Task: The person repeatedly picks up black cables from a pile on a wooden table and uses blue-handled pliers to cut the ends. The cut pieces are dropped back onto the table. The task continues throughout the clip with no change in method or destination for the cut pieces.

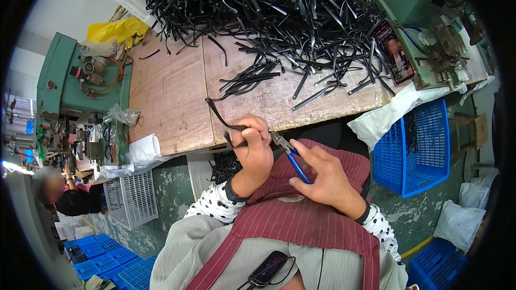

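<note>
Before a worn wooden table, the left hand pinches at least 1 black glasses arm; the right hand grips blue-handled pliers, tips beside the left fingers. Best brace the work firmly, skin clear of the bite. Beyond, a black heap covers the table's far side.

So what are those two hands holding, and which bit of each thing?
The left hand holds a thin black strip, with one curved end poking out and the held part hidden. The right hand holds pliers by their blue handles.
</note>
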Available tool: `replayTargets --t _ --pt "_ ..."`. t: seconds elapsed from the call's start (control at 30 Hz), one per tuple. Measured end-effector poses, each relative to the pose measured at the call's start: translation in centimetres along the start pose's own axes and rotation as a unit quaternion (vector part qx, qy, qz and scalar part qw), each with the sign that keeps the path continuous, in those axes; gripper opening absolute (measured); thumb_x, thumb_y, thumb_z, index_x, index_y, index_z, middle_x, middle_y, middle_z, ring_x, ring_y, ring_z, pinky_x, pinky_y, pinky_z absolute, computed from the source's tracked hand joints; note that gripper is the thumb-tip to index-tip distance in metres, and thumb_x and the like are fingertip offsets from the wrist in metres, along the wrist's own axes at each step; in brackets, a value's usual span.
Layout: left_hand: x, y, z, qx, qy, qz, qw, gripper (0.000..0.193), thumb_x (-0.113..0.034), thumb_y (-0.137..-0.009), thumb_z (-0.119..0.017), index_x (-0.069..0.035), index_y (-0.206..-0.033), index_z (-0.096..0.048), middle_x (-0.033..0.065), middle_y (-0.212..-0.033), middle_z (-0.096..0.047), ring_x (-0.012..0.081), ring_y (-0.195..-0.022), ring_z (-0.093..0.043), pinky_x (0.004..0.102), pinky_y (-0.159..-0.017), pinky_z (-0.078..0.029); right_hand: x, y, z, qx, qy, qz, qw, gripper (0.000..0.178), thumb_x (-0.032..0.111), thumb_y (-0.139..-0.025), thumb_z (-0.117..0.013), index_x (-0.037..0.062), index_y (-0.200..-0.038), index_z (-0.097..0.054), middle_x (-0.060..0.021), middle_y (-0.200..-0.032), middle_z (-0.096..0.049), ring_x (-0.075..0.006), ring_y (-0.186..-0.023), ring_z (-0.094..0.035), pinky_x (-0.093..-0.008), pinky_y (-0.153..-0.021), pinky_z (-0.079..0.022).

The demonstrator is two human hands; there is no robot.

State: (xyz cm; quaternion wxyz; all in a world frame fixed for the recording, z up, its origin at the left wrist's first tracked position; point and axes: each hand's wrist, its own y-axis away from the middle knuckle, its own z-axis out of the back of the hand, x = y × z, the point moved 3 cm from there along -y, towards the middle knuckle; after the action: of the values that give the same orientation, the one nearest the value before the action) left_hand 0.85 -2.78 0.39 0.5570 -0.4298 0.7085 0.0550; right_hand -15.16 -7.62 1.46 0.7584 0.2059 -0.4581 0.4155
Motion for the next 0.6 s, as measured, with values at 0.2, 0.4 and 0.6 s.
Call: replayTargets --t 0.2,0.4,0.6 --pt "0.6 -1.5 1.0 -0.043 0.023 0.157 0.986 0.029 -0.034 -0.106 -0.04 -0.008 -0.096 -0.049 0.001 -0.075 -0.049 0.0063 -0.063 -0.04 0.0197 -0.053 -0.032 -0.3 0.2 -0.2 -0.002 -0.035 -0.034 0.999 0.076 0.014 -0.071 -0.078 0.0118 -0.141 -0.049 -0.0108 -0.078 -0.056 -0.0259 -0.066 -0.061 -0.0375 -0.064 -0.052" --pt "4.2 -7.2 4.9 0.024 -0.606 -0.197 0.77 0.019 -0.006 -0.088 -0.063 -0.006 -0.106 -0.06 0.0077 -0.093 -0.057 0.0242 -0.075 -0.059 0.0345 -0.068 -0.048 -0.4 0.6 0.0 -0.008 -0.03 -0.06 0.998 0.075 0.017 -0.072 -0.079 0.0127 -0.141 -0.049 -0.0107 -0.079 -0.057 -0.0251 -0.069 -0.062 -0.0366 -0.066 -0.053" --pt "8.3 -10.4 5.6 0.109 -0.629 -0.137 0.757 0.021 -0.002 -0.075 -0.068 -0.013 -0.093 -0.07 0.0054 -0.103 -0.058 0.0293 -0.08 -0.062 0.0407 -0.063 -0.05 -0.5 0.8 -0.3 0.009 -0.031 -0.057 0.998 0.078 0.019 -0.071 -0.08 0.0154 -0.143 -0.048 -0.0112 -0.082 -0.056 -0.0257 -0.071 -0.062 -0.0365 -0.068 -0.053"
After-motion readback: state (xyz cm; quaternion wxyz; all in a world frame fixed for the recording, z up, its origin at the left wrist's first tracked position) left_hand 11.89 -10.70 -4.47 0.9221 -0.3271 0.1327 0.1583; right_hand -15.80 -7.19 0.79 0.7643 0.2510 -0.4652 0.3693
